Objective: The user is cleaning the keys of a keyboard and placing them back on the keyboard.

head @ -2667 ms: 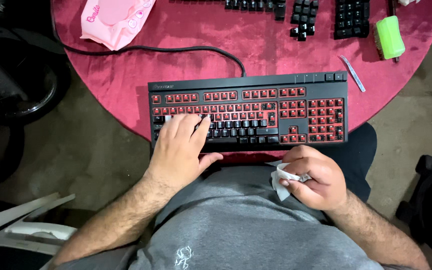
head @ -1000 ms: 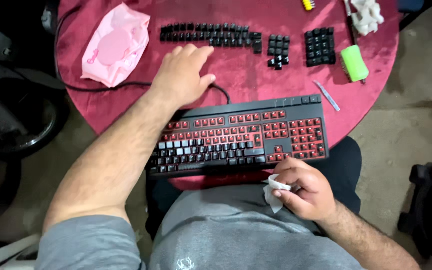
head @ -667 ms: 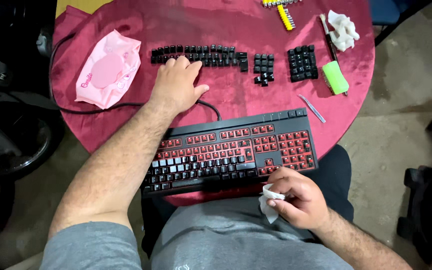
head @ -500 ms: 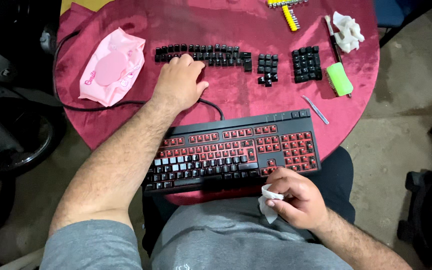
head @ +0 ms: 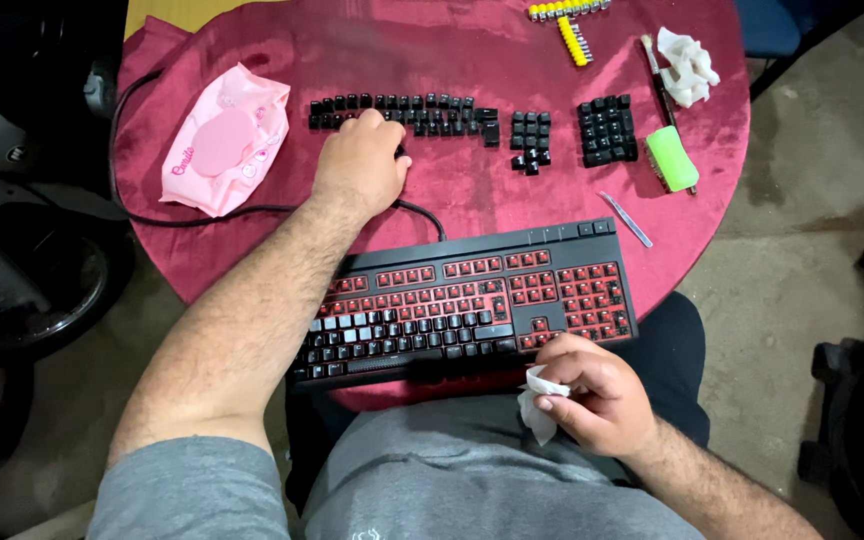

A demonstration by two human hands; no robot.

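My left hand (head: pixel 362 160) reaches across the round red table (head: pixel 432 40) and rests with curled fingers on a long row of loose black keycaps (head: pixel 422 112); whether it grips one I cannot tell. A black keyboard (head: pixel 472 305) with a red plate and many keys removed lies at the near table edge, partly over my lap. My right hand (head: pixel 592 395) sits by the keyboard's lower right corner, shut on a crumpled white wipe (head: pixel 540 405).
A pink wipes pack (head: pixel 217 150) lies left, with the black cable (head: pixel 182 215) curving past it. Two smaller keycap groups (head: pixel 530 135) (head: pixel 607 128), a green brush (head: pixel 672 158), metal tweezers (head: pixel 624 218), a crumpled tissue (head: pixel 687 65) and yellow pieces (head: pixel 567 20) sit right and far.
My left hand left the keyboard keys and reached out to the row of loose keycaps, where it has stayed. My right hand keeps holding the wipe near the keyboard's corner.
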